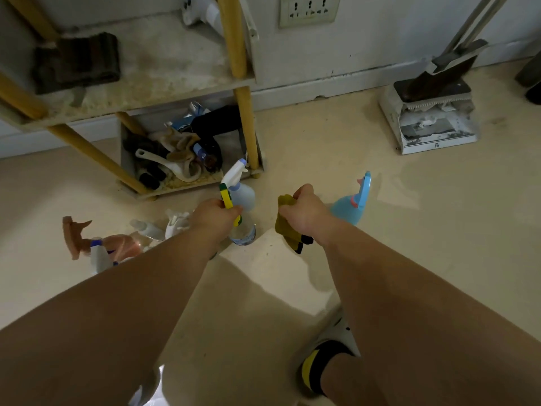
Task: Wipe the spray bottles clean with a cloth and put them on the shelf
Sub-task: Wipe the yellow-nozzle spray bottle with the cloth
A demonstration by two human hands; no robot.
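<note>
Left hand grips yellow-trigger bottle by its neck, upright over the floor; right hand clutches cloth just right of it. Shelf up-left.

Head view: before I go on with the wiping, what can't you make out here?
- Bottle in the left hand: the hand covers its middle.
- Cloth: bunched in the right hand, its full shape hidden.
- Bottles on the floor at left: the left forearm covers some, so no sure count.
- Bottom shelf clutter: dark and tangled.
- Top of the shelf: cut off by the upper edge.
</note>
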